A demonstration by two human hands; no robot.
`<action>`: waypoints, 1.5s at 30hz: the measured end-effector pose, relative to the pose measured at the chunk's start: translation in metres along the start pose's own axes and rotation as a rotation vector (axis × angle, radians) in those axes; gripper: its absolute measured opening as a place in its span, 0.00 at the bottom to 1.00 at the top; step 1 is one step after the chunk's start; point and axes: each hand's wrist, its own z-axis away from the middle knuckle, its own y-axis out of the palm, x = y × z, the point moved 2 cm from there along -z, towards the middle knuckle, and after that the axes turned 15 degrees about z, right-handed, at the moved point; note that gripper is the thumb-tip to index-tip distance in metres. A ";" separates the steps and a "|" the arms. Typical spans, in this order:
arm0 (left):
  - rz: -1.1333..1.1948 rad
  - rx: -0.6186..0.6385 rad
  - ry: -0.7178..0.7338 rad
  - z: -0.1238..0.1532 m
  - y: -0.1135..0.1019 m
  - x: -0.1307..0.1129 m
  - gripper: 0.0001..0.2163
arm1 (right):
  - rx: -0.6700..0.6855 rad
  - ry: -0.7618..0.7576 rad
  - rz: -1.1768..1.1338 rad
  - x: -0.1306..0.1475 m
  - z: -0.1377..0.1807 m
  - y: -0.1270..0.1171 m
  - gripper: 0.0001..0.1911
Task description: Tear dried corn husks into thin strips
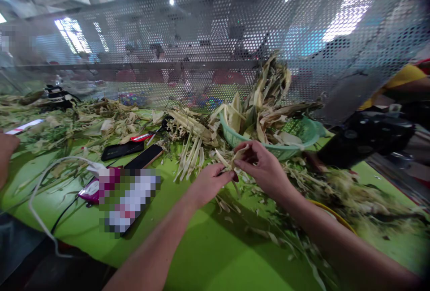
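Between my two hands is a pale corn husk (239,155), folded or partly torn. My left hand (212,182) pinches its lower left end, thumb against fingers. On the upper right side, my right hand (264,165) has fingers and thumb closed on the same husk. Just behind them stands a green plastic basket (231,136) heaped with dry corn husks (260,112). Several narrow husk strips (192,156) lie fanned out left of my hands. Small husk scraps (265,233) are scattered on the green tabletop below.
Phones (144,156), a pixelated lit screen (134,201), a purple device (101,186) and a white cable (33,197) lie left. A red-handled cutter (142,137) is near them. Corn silk (356,197) piles right. A perforated metal panel (188,40) stands behind. Another person's hand (6,152) shows far left.
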 end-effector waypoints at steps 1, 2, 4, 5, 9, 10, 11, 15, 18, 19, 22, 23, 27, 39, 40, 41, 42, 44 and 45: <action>-0.029 -0.005 0.002 -0.001 0.000 0.002 0.14 | -0.056 -0.071 0.083 0.004 -0.001 -0.004 0.17; -0.047 -0.004 0.002 -0.002 0.000 0.003 0.13 | -0.100 -0.147 0.169 0.008 -0.001 -0.008 0.21; -0.053 0.011 -0.007 -0.004 0.001 0.008 0.12 | -0.096 -0.283 0.291 0.017 0.000 -0.011 0.15; -0.056 0.019 -0.012 -0.005 0.002 0.010 0.11 | -0.059 -0.328 0.314 0.020 0.000 -0.010 0.11; -0.104 0.024 0.014 -0.006 0.005 0.013 0.10 | 0.055 -0.321 0.268 0.022 0.002 -0.005 0.04; -0.113 0.025 0.021 -0.005 0.006 0.013 0.11 | 0.058 -0.292 0.244 0.021 0.002 -0.003 0.03; -0.115 0.027 0.023 -0.005 0.007 0.012 0.12 | 0.054 -0.262 0.220 0.019 0.002 -0.002 0.03; -0.118 0.053 0.006 0.000 0.012 0.012 0.14 | 0.010 -0.210 0.144 0.014 0.001 -0.002 0.04; -0.144 0.068 0.002 0.002 0.015 0.014 0.14 | -0.024 -0.198 0.128 0.013 0.003 -0.002 0.05; -0.154 0.074 0.000 0.002 0.015 0.015 0.14 | -0.035 -0.197 0.128 0.013 0.004 -0.001 0.05; -0.158 0.104 -0.024 0.002 0.017 0.017 0.13 | -0.061 -0.189 0.132 0.013 0.006 0.001 0.05; -0.132 0.115 -0.038 0.002 0.018 0.017 0.13 | -0.062 -0.177 0.134 0.013 0.006 0.001 0.06; 0.168 0.026 -0.092 0.000 0.015 0.015 0.18 | -0.111 -0.183 0.189 0.018 0.001 -0.009 0.04; 0.912 -0.183 0.001 -0.008 0.000 0.007 0.15 | 0.013 -0.276 0.384 0.025 0.012 0.006 0.07; 0.916 -0.180 0.005 -0.008 0.001 0.006 0.15 | 0.009 -0.287 0.438 0.025 0.013 0.009 0.07; 0.912 -0.179 0.009 -0.007 0.002 0.006 0.15 | -0.001 -0.299 0.490 0.024 0.013 0.010 0.08; 0.898 -0.179 0.015 -0.007 0.003 0.006 0.14 | -0.011 -0.313 0.538 0.023 0.013 0.011 0.08; 0.845 -0.178 0.036 -0.006 0.005 0.007 0.13 | -0.027 -0.350 0.621 0.022 0.015 0.012 0.06; 0.803 -0.181 0.051 -0.006 0.005 0.007 0.14 | -0.033 -0.373 0.656 0.023 0.015 0.012 0.05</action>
